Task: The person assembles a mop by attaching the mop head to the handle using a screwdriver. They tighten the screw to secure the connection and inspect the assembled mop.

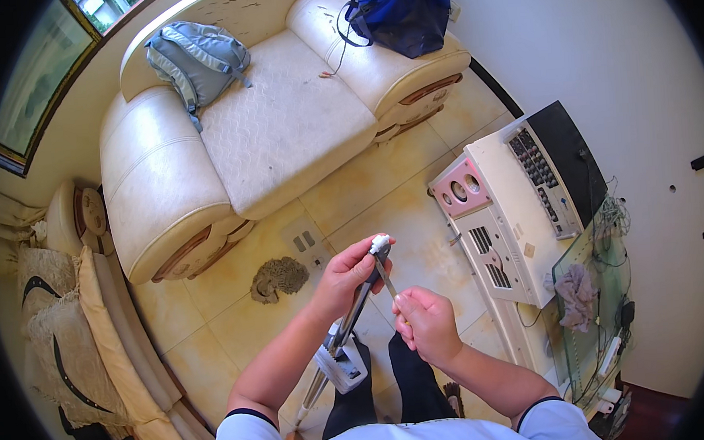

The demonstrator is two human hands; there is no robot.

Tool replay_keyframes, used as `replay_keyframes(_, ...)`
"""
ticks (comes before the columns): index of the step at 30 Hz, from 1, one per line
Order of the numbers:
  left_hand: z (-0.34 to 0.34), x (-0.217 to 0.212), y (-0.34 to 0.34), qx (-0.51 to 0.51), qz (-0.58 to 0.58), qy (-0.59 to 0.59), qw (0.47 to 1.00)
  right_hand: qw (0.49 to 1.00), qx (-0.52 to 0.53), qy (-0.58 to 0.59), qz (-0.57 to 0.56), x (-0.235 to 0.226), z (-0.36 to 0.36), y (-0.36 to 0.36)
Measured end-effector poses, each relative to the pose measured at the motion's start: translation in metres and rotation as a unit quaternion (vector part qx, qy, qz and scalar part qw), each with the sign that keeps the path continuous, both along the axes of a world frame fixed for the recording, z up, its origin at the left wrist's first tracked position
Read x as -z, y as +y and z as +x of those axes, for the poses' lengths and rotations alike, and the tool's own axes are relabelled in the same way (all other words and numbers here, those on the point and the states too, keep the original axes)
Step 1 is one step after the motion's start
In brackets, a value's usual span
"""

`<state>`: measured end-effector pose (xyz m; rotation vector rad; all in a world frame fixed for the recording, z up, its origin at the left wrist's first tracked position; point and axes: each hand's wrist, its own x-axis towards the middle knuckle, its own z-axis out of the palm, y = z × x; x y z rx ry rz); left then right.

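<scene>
My left hand (344, 278) is closed around the upper end of a metal pole (353, 310) with a dark section and a white plastic tip (379, 243). The pole slants down toward my lower left, past a white plastic piece (343, 369) near my knees. My right hand (428, 323) grips a thin metal tool (385, 275), which reaches up to the pole just below the white tip. Whether it is a screwdriver or a narrow blade I cannot tell. My left fingers partly hide where tool and pole meet.
On the tiled floor lies a grey-brown shaggy clump (280, 279). Ahead stands a cream sofa (282, 127) with a grey backpack (197, 60) and a blue bag (404, 15). A cream cabinet (491, 252) and a glass shelf (573, 343) with cables stand right; a cushioned seat (118, 347) stands left.
</scene>
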<state>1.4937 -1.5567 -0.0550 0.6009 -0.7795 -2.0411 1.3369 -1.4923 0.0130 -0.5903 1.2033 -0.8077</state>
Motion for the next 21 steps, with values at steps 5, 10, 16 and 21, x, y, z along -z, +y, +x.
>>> replay_keyframes(5,0.000,0.011,-0.008,0.018,0.004,0.022,1.000,1.000,0.017,-0.011,-0.012,0.018,0.005,0.000)
replay_keyframes(10,-0.002,0.015,-0.009,0.012,0.031,0.008,0.999,0.999,0.031,-0.015,0.012,0.022,0.008,-0.001)
replay_keyframes(16,-0.004,0.022,-0.016,0.064,0.062,0.074,0.993,0.998,0.052,-0.017,0.002,0.030,0.012,0.002)
replay_keyframes(21,-0.004,0.023,-0.018,0.046,0.061,0.043,0.996,0.997,0.072,-0.022,0.010,0.026,0.019,0.000)
